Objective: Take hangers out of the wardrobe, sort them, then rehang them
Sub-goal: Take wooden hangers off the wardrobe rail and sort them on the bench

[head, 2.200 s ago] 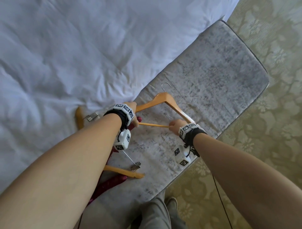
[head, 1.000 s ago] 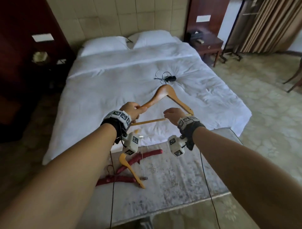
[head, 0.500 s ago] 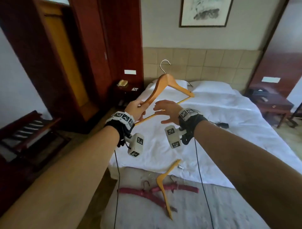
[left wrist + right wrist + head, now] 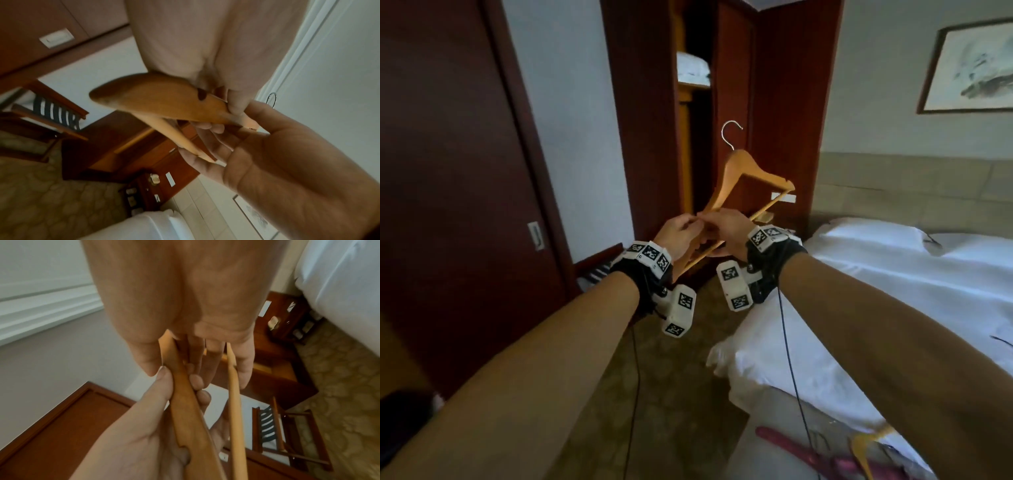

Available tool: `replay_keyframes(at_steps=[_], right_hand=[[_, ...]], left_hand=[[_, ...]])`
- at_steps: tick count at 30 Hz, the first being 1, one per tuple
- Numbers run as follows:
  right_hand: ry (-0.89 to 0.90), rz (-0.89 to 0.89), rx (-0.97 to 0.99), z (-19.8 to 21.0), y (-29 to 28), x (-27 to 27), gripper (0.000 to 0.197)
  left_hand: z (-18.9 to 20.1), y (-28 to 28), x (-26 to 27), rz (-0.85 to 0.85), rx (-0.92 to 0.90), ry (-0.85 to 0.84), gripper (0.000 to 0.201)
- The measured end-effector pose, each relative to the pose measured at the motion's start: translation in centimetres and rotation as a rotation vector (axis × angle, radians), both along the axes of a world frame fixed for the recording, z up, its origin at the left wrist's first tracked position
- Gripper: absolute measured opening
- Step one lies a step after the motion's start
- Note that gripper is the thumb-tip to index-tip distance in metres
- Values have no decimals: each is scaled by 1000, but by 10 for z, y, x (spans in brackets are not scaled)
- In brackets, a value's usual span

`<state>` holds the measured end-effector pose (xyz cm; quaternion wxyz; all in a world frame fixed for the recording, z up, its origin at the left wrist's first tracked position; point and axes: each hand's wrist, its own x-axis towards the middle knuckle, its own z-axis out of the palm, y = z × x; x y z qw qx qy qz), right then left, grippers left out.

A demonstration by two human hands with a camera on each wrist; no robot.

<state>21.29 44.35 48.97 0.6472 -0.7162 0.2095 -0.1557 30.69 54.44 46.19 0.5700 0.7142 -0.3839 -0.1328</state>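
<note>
I hold a light wooden hanger [image 4: 739, 178] upright in the air, its metal hook [image 4: 731, 133] pointing up in front of the open wardrobe [image 4: 695, 144]. My left hand [image 4: 688, 228] pinches the lower left arm of the hanger [image 4: 185, 410] between thumb and fingers. Right beside it, my right hand [image 4: 714, 222] grips the same arm, with its fingers reaching across to the thin bottom bar [image 4: 234, 386]. In the left wrist view the hanger's rounded end [image 4: 144, 100] sticks out past my left hand [image 4: 234, 107]. My right hand [image 4: 174, 369] touches the left thumb.
The wardrobe is dark wood with folded white linen [image 4: 691, 66] on an upper shelf. A white bed [image 4: 893, 291] fills the right. On the bench [image 4: 750, 459] at lower right lie red hangers [image 4: 791, 448] and another wooden hanger [image 4: 863, 448]. A luggage rack [image 4: 599, 267] stands by the wall.
The view has swung left from the bed to the wardrobe. The hanger came along, raised, and my right hand slid from the bottom bar to beside my left hand.
</note>
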Motion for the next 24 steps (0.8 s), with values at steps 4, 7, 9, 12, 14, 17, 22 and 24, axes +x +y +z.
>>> replay_keyframes(at_steps=[4, 7, 9, 12, 14, 17, 22, 24], right_hand=[[-59, 61, -85, 21, 80, 51, 15], [-76, 119, -141, 32, 130, 86, 24], [-88, 177, -181, 37, 160, 108, 34], [-118, 218, -235, 39, 202, 140, 38], [-120, 269, -301, 42, 230, 158, 31], [-176, 352, -395, 46, 270, 179, 10], [-250, 459, -521, 54, 319, 221, 6], [-254, 577, -599, 57, 335, 241, 7]], left_hand=[[17, 90, 39, 96, -39, -18, 13], [31, 152, 64, 194, -48, -16, 17], [40, 191, 74, 250, -38, 16, 17], [54, 243, 87, 349, -90, 61, 13], [59, 273, 95, 438, -131, 85, 13], [65, 312, 108, 573, -211, 93, 12], [74, 362, 135, 679, -277, 62, 21], [79, 379, 150, 718, -233, 28, 39]])
